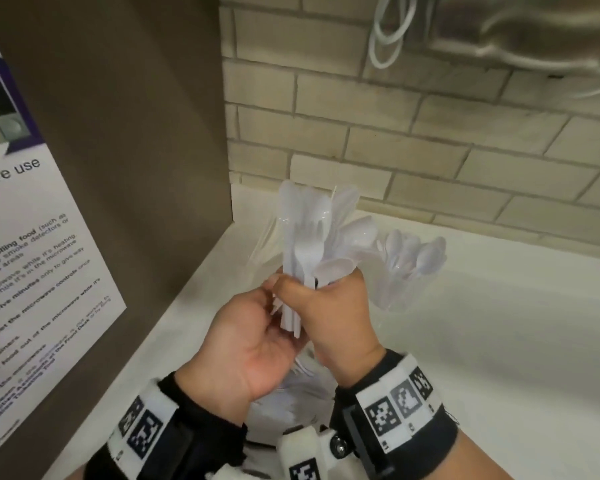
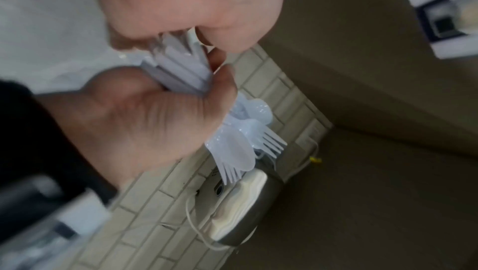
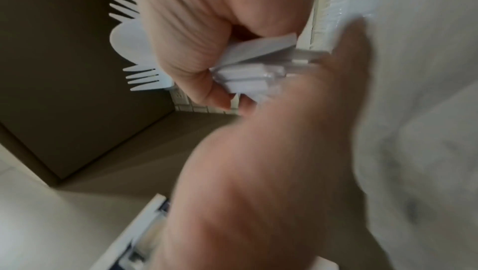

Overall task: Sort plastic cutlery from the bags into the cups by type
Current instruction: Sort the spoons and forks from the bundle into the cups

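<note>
Both hands are busy up in the air over the white desk point(image 1: 499, 341), close to its back left corner where the brown panel meets the tiled wall. The right hand point(image 1: 336, 317) is clenched round a mixed bundle of white plastic forks and spoons point(image 1: 305, 244), heads pointing up and handle ends sticking out below the fist. The left hand point(image 1: 246, 344) sits just under and beside it, palm up, fingers curled onto those lower handle ends.

The head view is the only one that shows the clear plastic cup full of white spoons point(image 1: 409, 268) standing on the desk just right of the hands, toward the back edge. It also shows the printed microwave notice point(image 1: 32, 271) stuck on the brown panel at the left, plus some clear plastic wrap behind the bundle, though that part is hard to make out.

The left wrist view gives the close look at the handle ends point(image 2: 181, 70) fanned between both fists, and fork tines and a spoon bowl poking out past the right hand's far side. It also catches a shiny metal appliance with a white cord point(image 2: 240, 209) up on the tiled wall.

The right wrist view is mostly blurred hand, but the fork tines point(image 3: 145, 79) stand out clearly against the brown panel.
</note>
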